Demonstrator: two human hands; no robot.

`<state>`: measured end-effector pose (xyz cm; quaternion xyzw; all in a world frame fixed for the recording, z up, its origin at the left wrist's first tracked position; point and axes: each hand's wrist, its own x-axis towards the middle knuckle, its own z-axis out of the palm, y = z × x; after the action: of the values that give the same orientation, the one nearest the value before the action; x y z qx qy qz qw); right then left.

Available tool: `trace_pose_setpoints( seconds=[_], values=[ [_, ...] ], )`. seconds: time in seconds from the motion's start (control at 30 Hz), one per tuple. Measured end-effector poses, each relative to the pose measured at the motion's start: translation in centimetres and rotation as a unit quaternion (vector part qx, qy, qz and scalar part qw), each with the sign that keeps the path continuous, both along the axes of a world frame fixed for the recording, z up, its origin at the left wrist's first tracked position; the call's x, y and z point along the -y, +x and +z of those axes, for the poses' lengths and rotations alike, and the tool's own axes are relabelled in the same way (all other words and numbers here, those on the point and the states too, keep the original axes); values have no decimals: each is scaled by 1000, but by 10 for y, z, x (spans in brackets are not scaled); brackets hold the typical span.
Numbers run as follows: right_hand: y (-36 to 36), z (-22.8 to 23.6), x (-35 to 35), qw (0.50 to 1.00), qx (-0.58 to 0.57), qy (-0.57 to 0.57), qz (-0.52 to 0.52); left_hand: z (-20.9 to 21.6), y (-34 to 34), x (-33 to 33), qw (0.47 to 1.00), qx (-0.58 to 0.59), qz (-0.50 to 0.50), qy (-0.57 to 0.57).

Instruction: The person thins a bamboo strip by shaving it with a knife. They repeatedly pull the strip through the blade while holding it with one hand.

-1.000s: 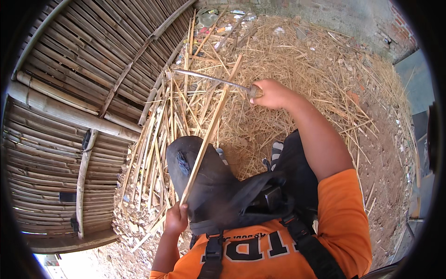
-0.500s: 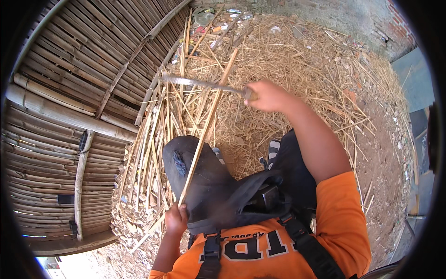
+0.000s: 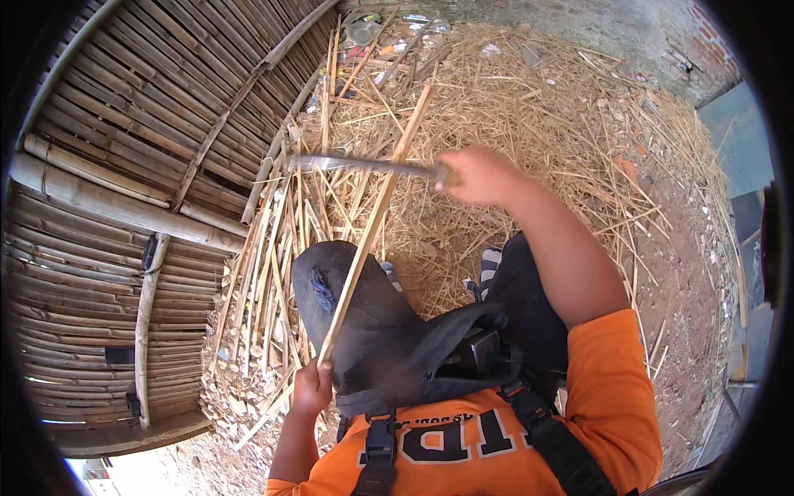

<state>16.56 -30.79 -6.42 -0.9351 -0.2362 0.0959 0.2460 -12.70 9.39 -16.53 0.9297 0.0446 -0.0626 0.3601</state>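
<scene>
My left hand (image 3: 313, 385) is closed round the near end of a long bamboo strip (image 3: 365, 248). The strip slants up and away across my left knee, its far end above the littered ground. In my right hand (image 3: 480, 175) I grip the short handle of a long-bladed knife (image 3: 347, 164). Its blade points left and crosses the strip's upper part; it is a little blurred, and whether its edge bites into the strip I cannot tell.
Many split bamboo strips (image 3: 266, 281) lie on the ground to my left, beside a bamboo-slat wall (image 3: 124, 198). Thin shavings (image 3: 529, 107) cover the ground ahead. A brick wall (image 3: 645, 33) stands at the back, with blue-grey panels (image 3: 738, 145) at the right.
The knife blade has come slightly down along the strip, toward me. The strip's far end has shifted a little to the right. Both hands keep their hold.
</scene>
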Motion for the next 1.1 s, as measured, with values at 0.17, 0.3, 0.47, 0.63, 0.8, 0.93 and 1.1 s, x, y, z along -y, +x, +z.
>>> trace_pose_setpoints(
  seconds=[0.17, 0.3, 0.47, 0.63, 0.8, 0.93, 1.1],
  values=[
    [-21, 12, -32, 980, 76, -100, 156, 0, -3, -4, 1000, 2, -2, 29],
    [15, -3, 2, 994, -41, 69, -71, -16, -4, -9, 998, 3, -7, 61],
    [14, -9, -3, 999, -1, 40, -28, -9, -3, -9, 1000, -4, -3, 0],
    [-18, -20, -43, 982, 115, -52, 139, -2, -2, -7, 1000, -12, 1, -9],
    [29, -28, 6, 994, 18, 73, -81, -6, -2, -1, 998, 20, -1, 66],
    [21, -15, -1, 988, -75, 78, -110, -4, -5, -5, 999, 3, 10, 41],
    [-27, -4, -48, 984, 66, -96, 134, 1, -2, -3, 1000, -1, -1, 26]
  ],
)
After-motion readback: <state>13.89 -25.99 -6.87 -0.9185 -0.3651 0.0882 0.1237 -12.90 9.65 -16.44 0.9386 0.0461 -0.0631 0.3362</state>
